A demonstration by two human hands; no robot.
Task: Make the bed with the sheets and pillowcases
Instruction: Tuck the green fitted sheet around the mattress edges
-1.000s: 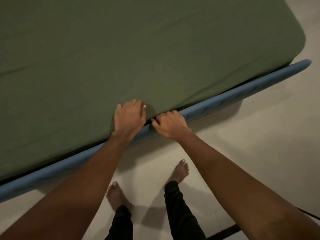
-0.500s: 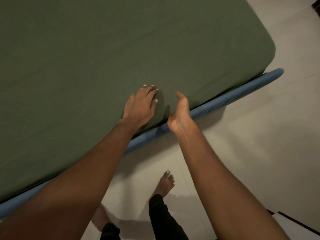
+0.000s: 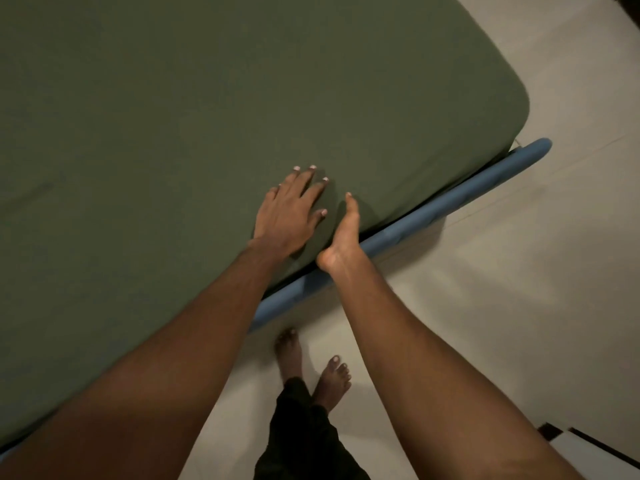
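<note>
A dark green sheet (image 3: 225, 98) covers the whole mattress, smooth and tucked round the near right corner. My left hand (image 3: 289, 211) lies flat on the sheet near the mattress edge, fingers straight and spread. Beside it, my right hand (image 3: 343, 233) stands on its edge against the side of the mattress, fingers straight and pointing away from me. Neither hand holds anything. No pillows or pillowcases are in view.
A blue padded bed frame rail (image 3: 450, 202) runs along the mattress edge and ends at the right corner. My bare feet (image 3: 311, 365) stand on the pale tiled floor (image 3: 519, 306) close to the rail. A dark strip (image 3: 588, 441) crosses the floor at lower right.
Both hands left the gap at the frame rail, uncurled and slid up onto the sheet. My view and feet shifted to the right along the bed.
</note>
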